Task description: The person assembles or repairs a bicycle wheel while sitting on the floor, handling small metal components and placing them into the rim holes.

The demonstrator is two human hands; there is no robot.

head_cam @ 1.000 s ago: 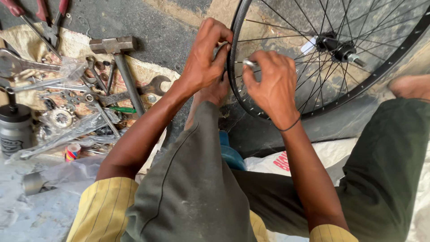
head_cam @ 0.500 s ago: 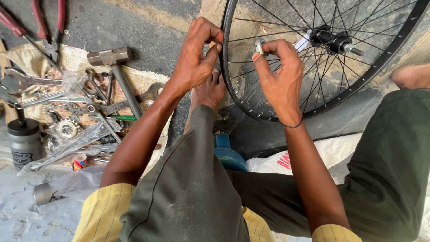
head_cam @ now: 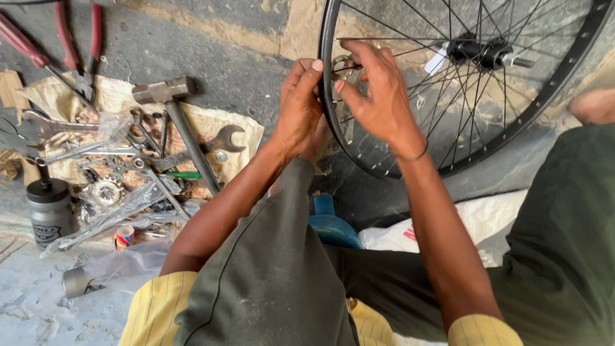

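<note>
Floor [head_cam: 224, 51]: rough grey concrete with sandy patches, daylight from above. Pale dusty slab [head_cam: 32, 307] lower left. Worn tan cloth [head_cam: 211, 125] spread flat.

Wheel [head_cam: 512, 122] cut off at top; small part at right hand [head_cam: 378, 96] fingertips unclear, perhaps nipple.

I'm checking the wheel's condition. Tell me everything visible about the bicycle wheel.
The bicycle wheel has a black rim with no tyre, thin metal spokes and a dark hub with a silver axle end. It stands roughly upright on the ground against a rough wall, its top cut off by the frame. The left hand grips the rim's left side; the right hand reaches among the spokes by the rim, pinching a small metal part I can't identify.
</note>
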